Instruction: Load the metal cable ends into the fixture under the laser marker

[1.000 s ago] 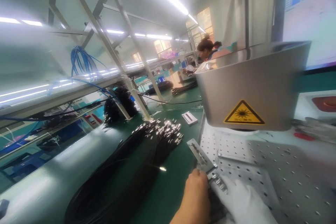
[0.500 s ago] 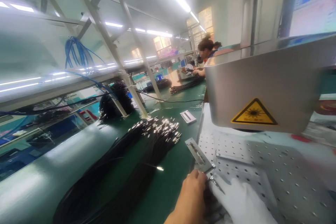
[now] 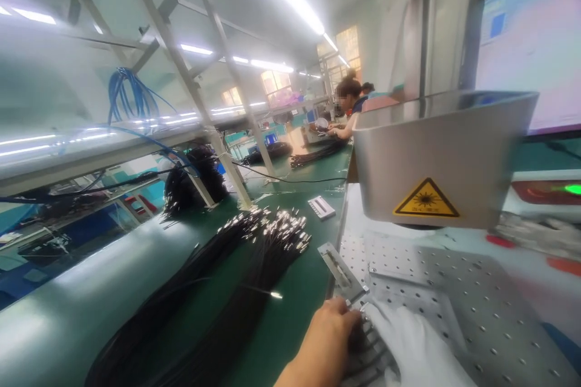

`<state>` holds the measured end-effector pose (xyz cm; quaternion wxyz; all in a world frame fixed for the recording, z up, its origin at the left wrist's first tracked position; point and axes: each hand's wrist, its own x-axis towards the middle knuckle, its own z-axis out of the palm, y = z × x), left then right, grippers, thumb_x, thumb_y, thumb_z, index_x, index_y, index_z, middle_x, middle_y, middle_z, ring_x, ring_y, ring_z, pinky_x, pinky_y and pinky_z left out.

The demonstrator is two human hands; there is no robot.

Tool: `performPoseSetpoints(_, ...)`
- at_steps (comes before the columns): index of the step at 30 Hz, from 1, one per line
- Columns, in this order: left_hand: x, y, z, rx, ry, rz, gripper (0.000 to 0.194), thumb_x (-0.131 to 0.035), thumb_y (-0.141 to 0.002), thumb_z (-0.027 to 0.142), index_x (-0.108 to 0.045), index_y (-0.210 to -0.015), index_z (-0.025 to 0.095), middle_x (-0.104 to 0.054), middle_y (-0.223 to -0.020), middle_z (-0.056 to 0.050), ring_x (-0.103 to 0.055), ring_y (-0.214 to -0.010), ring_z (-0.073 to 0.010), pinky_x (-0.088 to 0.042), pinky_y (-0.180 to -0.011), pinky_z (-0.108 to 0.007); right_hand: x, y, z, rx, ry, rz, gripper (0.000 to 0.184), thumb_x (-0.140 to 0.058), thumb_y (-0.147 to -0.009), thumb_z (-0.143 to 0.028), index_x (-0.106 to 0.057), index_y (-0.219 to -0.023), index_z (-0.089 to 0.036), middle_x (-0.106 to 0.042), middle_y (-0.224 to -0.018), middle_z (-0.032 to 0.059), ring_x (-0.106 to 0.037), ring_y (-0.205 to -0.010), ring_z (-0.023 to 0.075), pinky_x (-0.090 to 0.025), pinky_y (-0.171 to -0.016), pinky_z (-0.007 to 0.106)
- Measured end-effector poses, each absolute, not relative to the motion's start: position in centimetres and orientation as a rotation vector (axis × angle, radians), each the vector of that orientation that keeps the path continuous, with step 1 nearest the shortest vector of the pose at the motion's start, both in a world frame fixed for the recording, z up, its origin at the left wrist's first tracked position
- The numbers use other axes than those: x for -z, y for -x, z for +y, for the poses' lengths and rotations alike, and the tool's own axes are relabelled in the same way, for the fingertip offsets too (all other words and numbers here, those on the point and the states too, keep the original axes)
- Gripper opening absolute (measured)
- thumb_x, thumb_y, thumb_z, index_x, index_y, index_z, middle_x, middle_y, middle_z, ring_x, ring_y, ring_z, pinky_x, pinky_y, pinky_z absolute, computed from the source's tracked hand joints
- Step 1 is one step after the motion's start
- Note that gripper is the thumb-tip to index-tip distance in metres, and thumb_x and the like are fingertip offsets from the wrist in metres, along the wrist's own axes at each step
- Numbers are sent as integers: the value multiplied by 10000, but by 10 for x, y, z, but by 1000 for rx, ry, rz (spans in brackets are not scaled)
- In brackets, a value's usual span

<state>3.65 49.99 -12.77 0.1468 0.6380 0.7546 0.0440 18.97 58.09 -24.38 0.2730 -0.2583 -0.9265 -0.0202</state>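
My bare left hand (image 3: 330, 326) is closed, fingers curled onto a row of small metal-tipped cable ends (image 3: 367, 338) at the near edge of the perforated metal plate (image 3: 458, 296). My right hand (image 3: 411, 344), in a white glove, lies on the same row right beside it, its fingers pressed together over the parts. A narrow metal fixture bar (image 3: 339, 266) lies just beyond both hands. The grey laser head (image 3: 436, 157) with a yellow warning label hangs over the plate.
A big bundle of black cables with shiny metal ends (image 3: 254, 254) lies on the green bench (image 3: 290, 308) to the left. A small slotted block (image 3: 321, 207) sits farther back. A co-worker (image 3: 349, 109) works at the far end. A monitor (image 3: 531, 42) stands at the right.
The view has shifted slightly. Both hands have drawn a little nearer and lower along the plate's edge, still together on the cable ends. A green light now shows at the far right.
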Motion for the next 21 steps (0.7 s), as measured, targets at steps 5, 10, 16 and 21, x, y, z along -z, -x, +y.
performPoseSetpoints(5,123,-37,499,-74,-1884,2146,274,-475,-816,134,-673,-1001,171,-634,-1017,-121,-607,-950,-256,-490,-850,-332,250,-195,584,77,728,-2439,653,-533,-749,-222,-447,-1395,-186,-565,-1296,131,-521,-1175,351,-474,-970,483)
performPoseSetpoints(10,124,-39,502,-28,-1916,2111,303,-454,-829,131,-664,-1045,156,-640,-1031,-127,-600,-951,-258,-488,-830,-322,243,-197,585,62,719,-2408,779,-589,-649,-199,-319,-1378,-144,-544,-1179,190,-554,-1087,343,-490,-909,463)
performPoseSetpoints(16,129,-36,505,-1,-2017,2057,210,-509,-776,111,-676,-895,159,-660,-941,-112,-603,-836,-232,-487,-778,-307,234,-197,584,23,737,-2417,780,-605,-635,-156,-323,-1361,-174,-531,-1037,123,-575,-954,315,-482,-847,454)
performPoseSetpoints(21,132,-33,501,-65,-2108,2108,192,-526,-779,133,-662,-914,138,-639,-1024,-130,-595,-919,-258,-499,-833,-336,239,-195,590,47,688,-2401,761,-560,-639,-131,-324,-1361,-177,-546,-991,105,-590,-934,300,-483,-859,445)
